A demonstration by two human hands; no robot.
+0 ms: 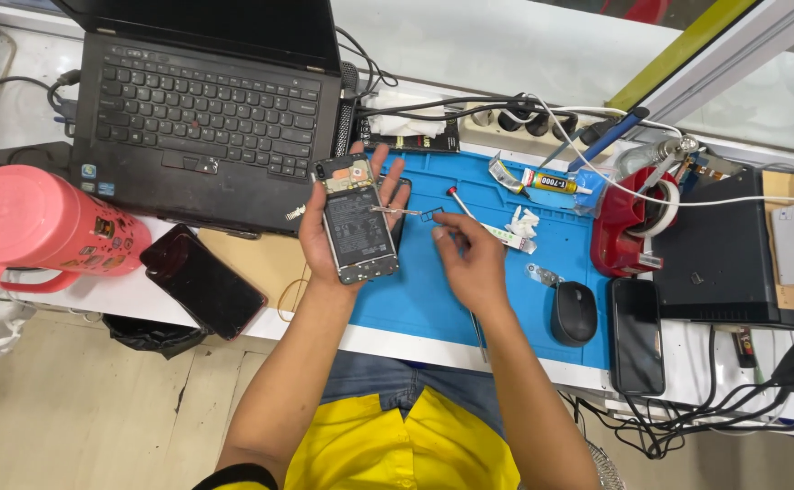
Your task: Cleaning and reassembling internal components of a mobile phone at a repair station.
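Observation:
My left hand [324, 240] holds an opened phone [356, 218] with its back cover off, the battery and circuit board showing. My right hand [469, 254] pinches a pair of thin metal tweezers [406, 210] whose tips reach the phone's right edge. Both hands hover over a blue work mat [433, 290] on the white bench.
A black laptop [202, 109] sits at the back left, a pink bottle [38, 222] at far left, a dark phone [202, 281] near the front edge. On the mat lie a red-handled screwdriver [458, 200], glue tube [551, 181], black mouse [574, 313]; another phone [637, 336], red tape dispenser [624, 227], cables right.

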